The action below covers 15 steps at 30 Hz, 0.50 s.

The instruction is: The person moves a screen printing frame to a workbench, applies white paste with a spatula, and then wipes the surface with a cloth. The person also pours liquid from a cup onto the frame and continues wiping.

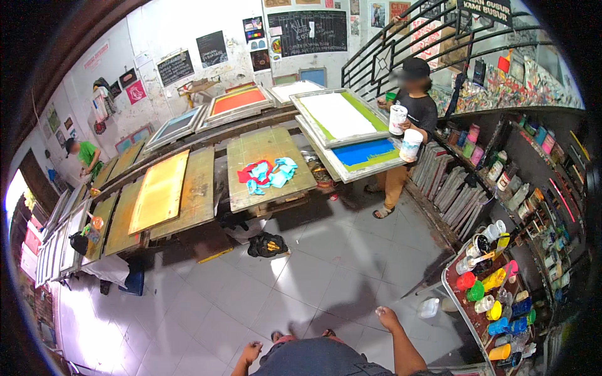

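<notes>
My left hand [252, 352] hangs low beside my dark shirt, its fingers curled in; anything inside them is too small to make out. My right hand [387, 318] is held out over the tiled floor with fingers bent together, a small pale spot at the tips that I cannot name. Neither hand touches a table. Nearest my right hand are a clear plastic container [428, 308] on the floor and a small red-brown table [453, 276] crowded with paint pots, among them a green cup [475, 291] and a yellow-orange cup [500, 352].
Ahead runs a long bench with a yellow board [160, 191], red and blue rags [266, 174] and a white-and-green screen frame [342, 116]. A co-worker [417, 103] holds white tubs there; another person [89, 158] stands far left. A black bag [268, 245] lies on the floor. Shelves [483, 178] line the right.
</notes>
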Each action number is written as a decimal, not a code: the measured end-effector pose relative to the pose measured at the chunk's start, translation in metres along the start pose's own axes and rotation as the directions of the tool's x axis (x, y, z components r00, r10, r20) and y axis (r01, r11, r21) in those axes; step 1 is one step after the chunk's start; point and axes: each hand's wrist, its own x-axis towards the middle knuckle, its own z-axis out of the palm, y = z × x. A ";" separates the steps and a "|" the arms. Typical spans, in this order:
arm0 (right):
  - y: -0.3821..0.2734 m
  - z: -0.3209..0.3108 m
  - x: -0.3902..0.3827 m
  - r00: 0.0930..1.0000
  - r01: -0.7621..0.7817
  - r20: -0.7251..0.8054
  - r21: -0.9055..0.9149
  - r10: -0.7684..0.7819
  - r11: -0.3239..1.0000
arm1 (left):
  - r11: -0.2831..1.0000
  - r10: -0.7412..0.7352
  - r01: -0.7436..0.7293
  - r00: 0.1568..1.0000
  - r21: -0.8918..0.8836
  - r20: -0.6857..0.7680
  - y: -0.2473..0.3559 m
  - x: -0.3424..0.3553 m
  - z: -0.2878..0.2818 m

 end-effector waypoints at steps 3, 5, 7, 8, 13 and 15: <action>0.057 -0.009 0.015 0.993 -0.092 -0.072 -0.020 0.090 0.996 | 0.998 0.055 -0.056 0.998 0.040 0.013 0.059 0.027 0.022; 0.102 -0.001 0.002 0.992 -0.103 -0.086 -0.086 0.096 0.991 | 0.987 0.082 -0.090 0.994 0.130 0.066 0.067 0.057 0.028; 0.134 0.001 -0.018 0.983 -0.179 -0.070 -0.114 0.172 0.977 | 0.969 0.087 -0.110 0.990 0.220 0.111 0.088 0.080 0.032; 0.148 0.002 -0.036 0.970 -0.244 -0.037 -0.105 0.242 0.964 | 0.955 0.087 -0.122 0.986 0.270 0.141 0.098 0.091 0.035; 0.213 0.027 -0.121 0.940 -0.331 -0.133 -0.129 0.315 0.935 | 0.810 0.035 -0.237 0.932 0.536 0.360 0.183 0.146 0.063; 0.263 0.037 -0.134 0.916 -0.392 -0.202 -0.268 0.347 0.880 | 0.775 -0.021 -0.269 0.893 0.572 0.450 0.193 0.184 0.088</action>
